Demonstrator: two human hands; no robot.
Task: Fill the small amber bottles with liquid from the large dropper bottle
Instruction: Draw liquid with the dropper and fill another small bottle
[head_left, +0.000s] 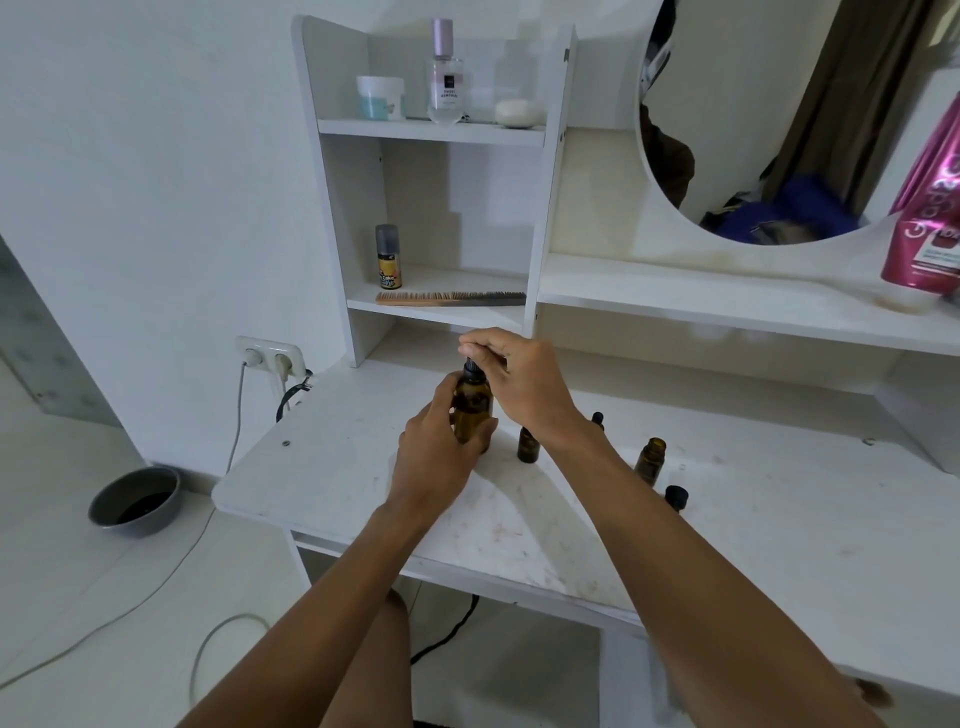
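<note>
The large amber dropper bottle (474, 402) stands upright on the white table (363, 467). My left hand (441, 447) wraps around its body. My right hand (519, 379) pinches the black dropper cap (470, 367) on top of it. To the right stand two small amber bottles: one (528, 445) close to the big bottle, another (651, 459) farther right with its mouth open. A small black cap (676, 497) lies near the open one. A black dropper top (598, 419) peeks out behind my right wrist.
Shelves behind the table hold a comb (451, 298), a small spray can (388, 257), a perfume bottle (445, 73) and a jar (381, 97). A pink bottle (930, 208) stands on the ledge at right. A grey bowl (136, 500) and cables lie on the floor at left.
</note>
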